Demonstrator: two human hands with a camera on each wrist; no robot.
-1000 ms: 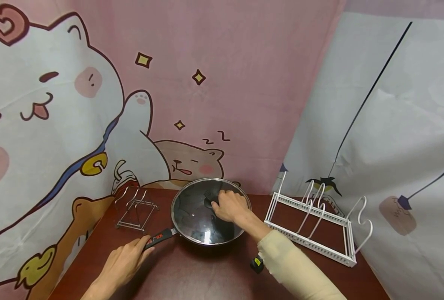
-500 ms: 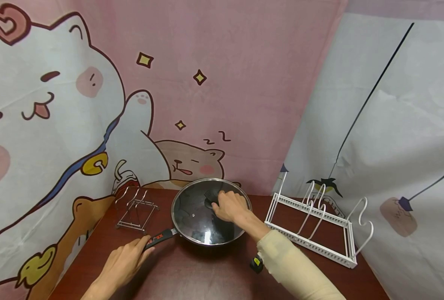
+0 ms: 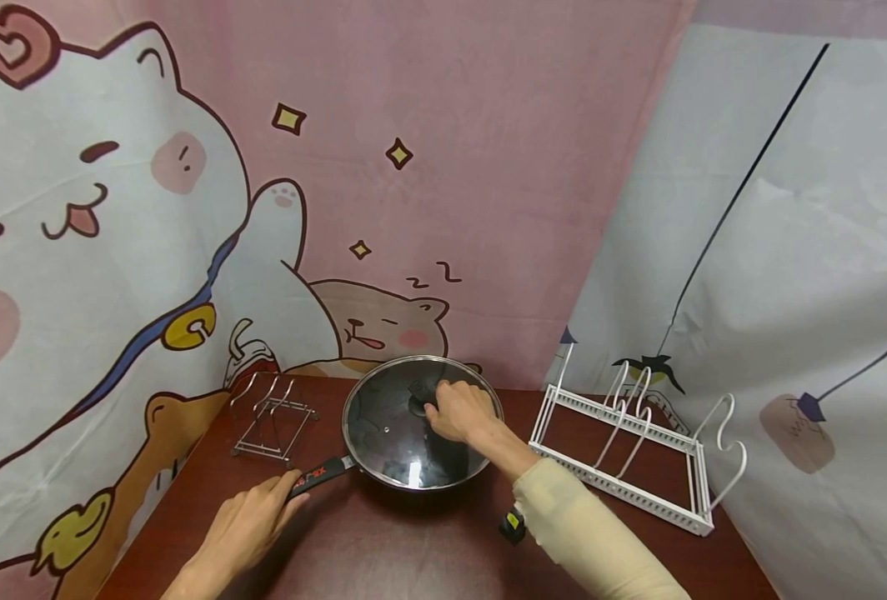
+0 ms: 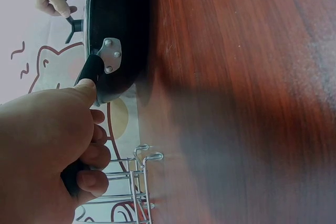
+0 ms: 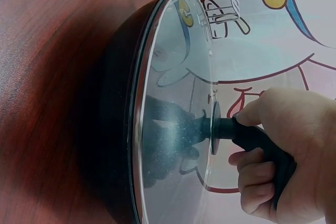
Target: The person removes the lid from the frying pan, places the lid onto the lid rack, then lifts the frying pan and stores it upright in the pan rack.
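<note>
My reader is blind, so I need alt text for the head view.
A person's left hand grips the handle of a pan; the right hand holds the knob on its glass lid. The pan sits on a reddish table between a small metal rack and a white rack, before a cartoon backdrop.

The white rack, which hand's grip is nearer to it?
Right. The right grip holds the lid knob, left of the white rack; the left grip holds the pan handle, much farther left.
</note>
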